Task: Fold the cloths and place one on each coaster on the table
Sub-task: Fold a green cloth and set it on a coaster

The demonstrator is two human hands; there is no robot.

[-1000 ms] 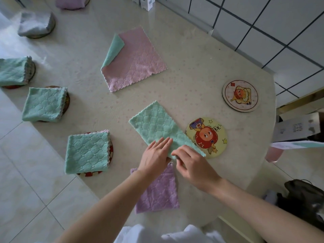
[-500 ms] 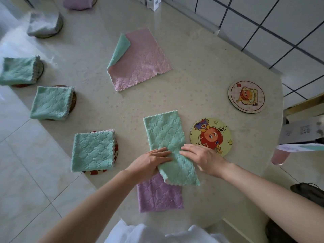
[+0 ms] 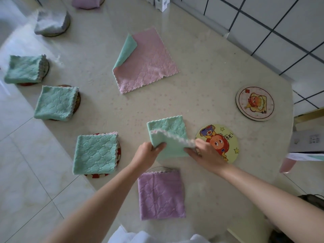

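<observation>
Near edge of the table (image 3: 201, 76): purple cloth (image 3: 161, 195), folded, lying over a coaster with only its far rim showing.

Just beyond: left hand (image 3: 147, 153) pinches the left corner of the green cloth (image 3: 168, 135), fingers curled under its raised hem. Right hand (image 3: 208, 155) pinches the right corner. Near half is lifted and arching over the far half, which lies flat on the table. Cloth sits just beside the yellow coaster (image 3: 220, 142) toward the right edge; the right hand overlaps that coaster.

Handling, by judgement: light, limp, plush; sags between the two pinches. Not slippery, not fragile. Best held at both corners so the scalloped hems meet; one central hold would likely let it droop and skew.

Farther: a second bare coaster (image 3: 255, 102) by the right edge. Three folded green cloths sit on coasters along the left edge, nearest at (image 3: 95, 153). Pink cloth (image 3: 145, 62) lies open mid-table, one corner turned back.
</observation>
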